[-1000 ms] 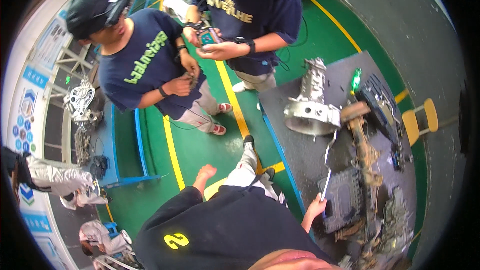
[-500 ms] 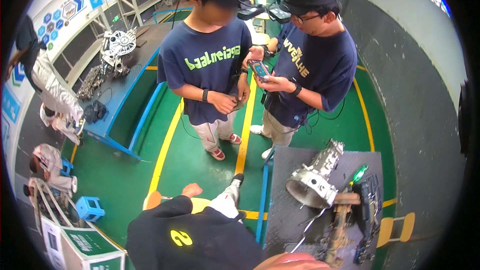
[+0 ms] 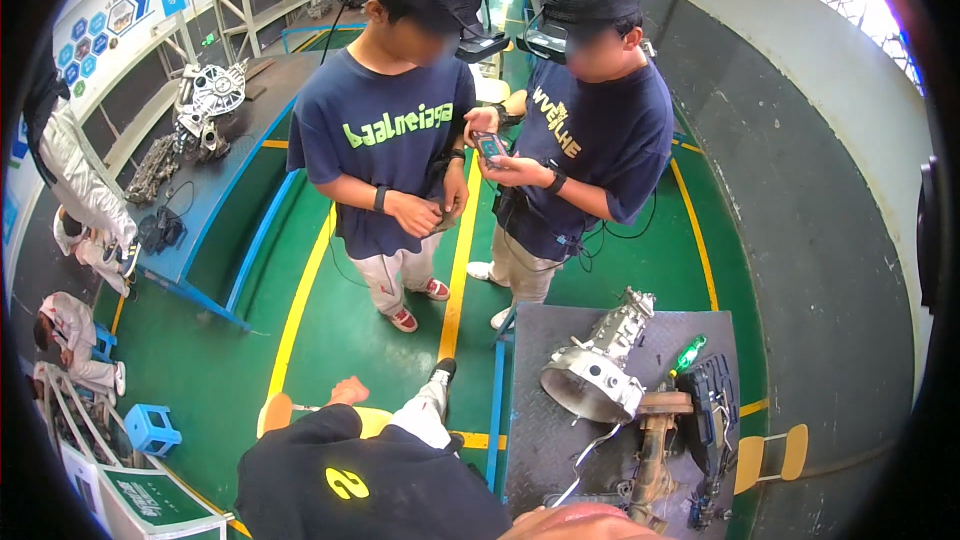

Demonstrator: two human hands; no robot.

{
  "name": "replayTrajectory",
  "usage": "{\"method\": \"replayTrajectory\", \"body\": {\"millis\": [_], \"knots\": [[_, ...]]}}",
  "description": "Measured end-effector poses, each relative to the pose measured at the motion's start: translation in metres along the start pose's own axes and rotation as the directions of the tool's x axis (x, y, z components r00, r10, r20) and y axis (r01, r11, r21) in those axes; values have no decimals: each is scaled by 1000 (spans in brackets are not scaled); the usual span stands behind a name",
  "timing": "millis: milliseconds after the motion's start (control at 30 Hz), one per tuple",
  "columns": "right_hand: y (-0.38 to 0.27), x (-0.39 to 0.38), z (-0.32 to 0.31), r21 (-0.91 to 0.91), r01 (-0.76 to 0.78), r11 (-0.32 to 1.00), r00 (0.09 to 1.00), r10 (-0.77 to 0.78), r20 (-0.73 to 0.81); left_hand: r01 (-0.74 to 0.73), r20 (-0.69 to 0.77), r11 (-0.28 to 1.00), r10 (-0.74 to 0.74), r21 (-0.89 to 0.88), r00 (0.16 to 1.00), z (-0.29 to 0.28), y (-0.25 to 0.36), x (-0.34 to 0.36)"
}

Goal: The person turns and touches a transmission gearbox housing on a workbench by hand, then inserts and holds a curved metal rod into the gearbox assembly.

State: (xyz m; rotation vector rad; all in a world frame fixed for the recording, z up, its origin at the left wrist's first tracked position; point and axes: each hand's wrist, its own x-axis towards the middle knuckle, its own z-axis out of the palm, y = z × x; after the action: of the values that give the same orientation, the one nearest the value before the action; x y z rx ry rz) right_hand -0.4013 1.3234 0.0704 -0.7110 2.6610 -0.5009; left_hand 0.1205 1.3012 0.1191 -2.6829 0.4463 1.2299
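Note:
My left hand (image 3: pixel 349 391) is low in the view, just past my black sleeve and beside a yellow chair (image 3: pixel 374 424). It looks empty, its fingers loosely stretched; their detail is small. My right hand is out of view. To my right, a metal table (image 3: pixel 530 440) bears a silver gearbox housing (image 3: pixel 585 380) lying on its side. Beside it are a rusty flanged shaft (image 3: pixel 655 445), a green screwdriver (image 3: pixel 688 354) and a long black part (image 3: pixel 710 400). Neither of my hands touches these parts.
Ahead stand two people in navy shirts; one holds a phone-like device (image 3: pixel 490 148). Another table (image 3: pixel 205 230) at the left carries metal castings (image 3: pixel 212 95). A blue stool (image 3: pixel 153 429) stands at lower left, and a yellow chair (image 3: pixel 795 452) at the right wall (image 3: pixel 820 240).
My view has turned slightly, so the people, the table and my left hand all appear further left. The person with the device still holds it. Nothing is taken up or let go.

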Motion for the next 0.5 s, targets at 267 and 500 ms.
{"method": "replayTrajectory", "body": {"millis": [267,500], "knots": [[-9,-11,-3,170,-102,980,994,94,57,-56,-28,998,56,2,998,-8,10,-4],[9,-9,55,143,-173,974,982,182,-51,-23,-135,999,18,-37,991,7,1,1]]}}
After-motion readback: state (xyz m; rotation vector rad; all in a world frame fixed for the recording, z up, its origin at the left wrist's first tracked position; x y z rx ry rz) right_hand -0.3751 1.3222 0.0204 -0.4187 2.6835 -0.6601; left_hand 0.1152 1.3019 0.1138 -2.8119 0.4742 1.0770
